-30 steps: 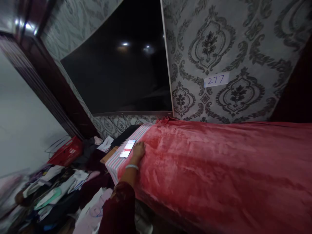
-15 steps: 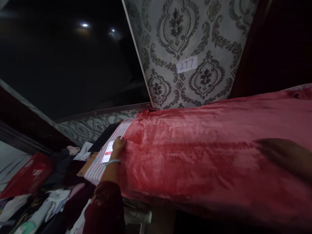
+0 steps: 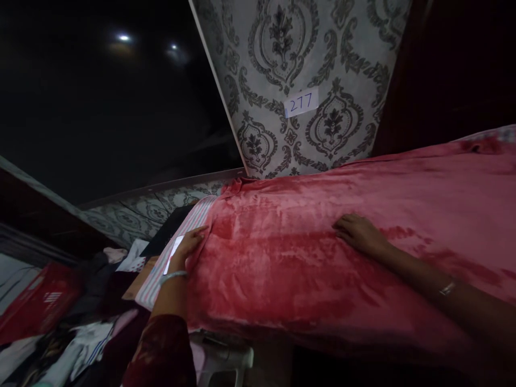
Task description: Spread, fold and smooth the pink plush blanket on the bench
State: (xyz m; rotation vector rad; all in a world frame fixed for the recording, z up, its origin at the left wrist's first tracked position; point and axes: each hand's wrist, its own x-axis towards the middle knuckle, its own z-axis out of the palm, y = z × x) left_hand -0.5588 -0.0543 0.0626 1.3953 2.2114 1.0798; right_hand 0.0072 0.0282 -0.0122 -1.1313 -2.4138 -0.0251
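Observation:
A plush red blanket (image 3: 274, 269) covers a long surface, its nap streaked lighter and darker. My left hand (image 3: 189, 245) is at the blanket's left edge, its fingertips closed on the border. Beside and partly under that hand lies a lit phone (image 3: 173, 255), on a striped cloth (image 3: 155, 279) that sticks out from beneath the blanket. My right hand (image 3: 358, 232) rests flat on the middle of the blanket, fingers extended and pointing left, holding nothing.
Behind stand a patterned wall with a "277" label (image 3: 301, 103) and a large dark screen (image 3: 121, 107). Clothes (image 3: 86, 344) and a red bag (image 3: 44, 301) are heaped at lower left. A white plastic stool (image 3: 228, 357) stands below the blanket's front edge.
My right hand has swept left across the blanket from the right side. My left hand stays at the left edge, its fingers now reaching further right. The view has shifted slightly.

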